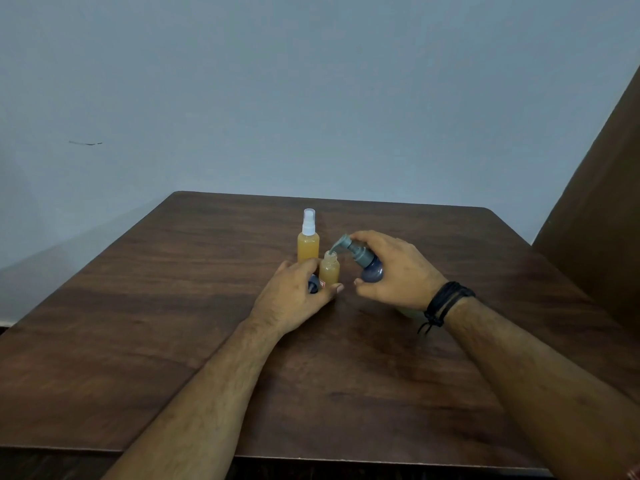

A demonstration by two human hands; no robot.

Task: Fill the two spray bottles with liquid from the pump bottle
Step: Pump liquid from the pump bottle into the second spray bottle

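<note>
While our left hand (294,296) grips the open spray bottle (329,270), our right hand (394,271) clasps the tilted pump bottle (369,266). Its spout sits over the opening. We see the capped spray bottle (308,242) just behind.

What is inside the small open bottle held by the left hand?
The small open bottle holds cloudy orange-yellow liquid almost up to its neck, and the pump bottle's spout tip sits at its mouth. The left hand covers its lower part, so the bottom is hidden.

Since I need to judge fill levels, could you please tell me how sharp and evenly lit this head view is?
Head view: soft, dim, even light with no glare on the table; wide-angle bending at the edges; the small open bottle and pump bottle look slightly blurred, and the hands, left hand and right hand, hide their lower parts.
</note>
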